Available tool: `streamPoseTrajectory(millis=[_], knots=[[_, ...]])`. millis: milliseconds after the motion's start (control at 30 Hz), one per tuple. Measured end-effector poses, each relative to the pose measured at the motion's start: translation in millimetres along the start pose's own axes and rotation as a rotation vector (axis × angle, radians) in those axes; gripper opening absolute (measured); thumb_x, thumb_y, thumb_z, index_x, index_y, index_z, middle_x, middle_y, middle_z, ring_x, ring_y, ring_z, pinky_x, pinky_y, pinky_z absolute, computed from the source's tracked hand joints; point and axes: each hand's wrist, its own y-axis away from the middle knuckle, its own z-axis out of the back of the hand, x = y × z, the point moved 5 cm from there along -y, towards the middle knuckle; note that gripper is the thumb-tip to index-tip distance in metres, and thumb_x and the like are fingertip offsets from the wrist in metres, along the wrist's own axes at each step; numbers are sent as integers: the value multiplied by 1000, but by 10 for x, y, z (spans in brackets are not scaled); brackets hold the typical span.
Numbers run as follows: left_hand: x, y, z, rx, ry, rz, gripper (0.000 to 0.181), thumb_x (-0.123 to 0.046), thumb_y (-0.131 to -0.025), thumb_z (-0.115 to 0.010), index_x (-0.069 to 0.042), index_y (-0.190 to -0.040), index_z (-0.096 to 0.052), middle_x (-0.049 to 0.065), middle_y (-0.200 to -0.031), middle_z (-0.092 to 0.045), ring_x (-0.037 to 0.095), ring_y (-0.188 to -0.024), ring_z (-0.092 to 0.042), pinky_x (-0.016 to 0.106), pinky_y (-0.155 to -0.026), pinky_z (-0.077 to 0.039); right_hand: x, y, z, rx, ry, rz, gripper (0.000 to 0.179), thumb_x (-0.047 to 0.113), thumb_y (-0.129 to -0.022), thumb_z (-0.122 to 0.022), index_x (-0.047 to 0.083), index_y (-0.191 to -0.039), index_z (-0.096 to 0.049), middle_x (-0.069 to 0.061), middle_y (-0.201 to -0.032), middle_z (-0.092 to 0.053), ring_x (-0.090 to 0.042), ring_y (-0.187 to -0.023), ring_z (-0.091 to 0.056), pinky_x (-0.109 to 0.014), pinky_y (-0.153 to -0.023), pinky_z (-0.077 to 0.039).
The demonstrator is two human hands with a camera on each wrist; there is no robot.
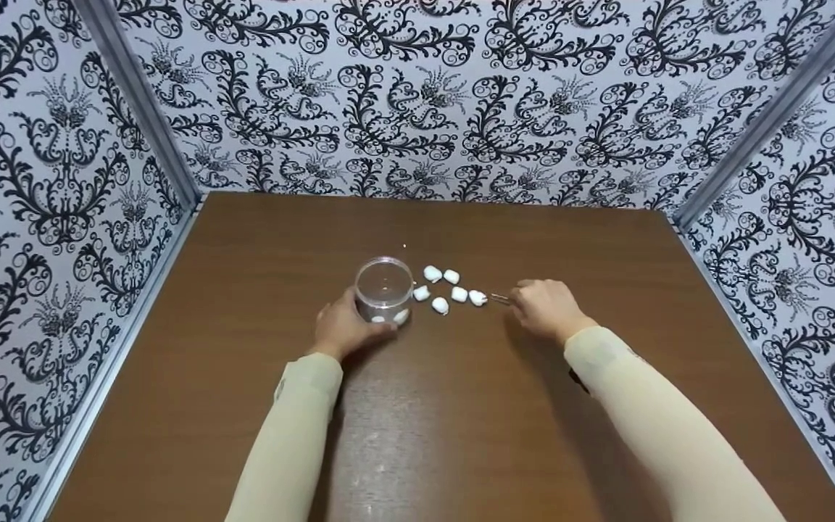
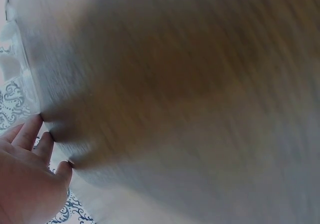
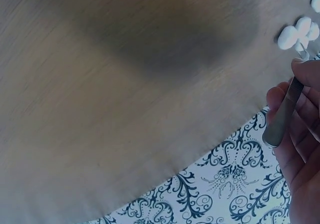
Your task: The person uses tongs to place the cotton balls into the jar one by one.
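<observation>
In the head view my left hand (image 1: 341, 326) grips a clear round container (image 1: 384, 281) by its near left side, with white marshmallow-like pieces at its bottom. My right hand (image 1: 544, 308) holds a metal fork (image 3: 285, 114) by its handle, thumb on top in the right wrist view. The fork's tip points left and touches or nearly touches the rightmost white piece (image 1: 478, 298). Several more white pieces (image 1: 440, 305) lie between the container and the fork. Fingers of the left hand (image 2: 35, 169) show in the left wrist view, where the container is barely visible at the edge.
All of it stands on a brown wooden table (image 1: 417, 420). Black-and-white patterned walls (image 1: 417, 94) close off the back and both sides, with grey metal posts (image 1: 146, 109) at the corners. A tiny white crumb (image 1: 404, 246) lies behind the pieces.
</observation>
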Motion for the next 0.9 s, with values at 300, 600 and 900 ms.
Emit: streamPoseTrajectory(millis=[300,600,900], knots=[[1,4,4,7,-7,1,105,-54,-67,-93,-6,-150,-50,17,-140,-67,38,-132,-60,54,-123,-33,61,-34,-56,25,-44,-18,12,14,-90,-78,4,-87,-74,-11,-81,-70,-34,-66,-68,-53,-58,-57],[-47,33,43,5,-15,7,103,-54,-68,-92,-6,-149,-50,19,-139,-67,41,-132,-59,53,-120,-36,116,-56,-101,35,-62,-28,13,17,-91,-80,4,-89,-77,-11,-84,-74,-33,-70,-71,-52,-61,-60],[-12,12,12,-1,-17,15,105,-55,-67,-92,-6,-150,-50,19,-140,-67,42,-132,-59,54,-119,-38,101,-51,-146,60,-44,-35,14,17,-91,-79,4,-86,-75,-10,-79,-70,-32,-66,-69,-52,-58,-58]])
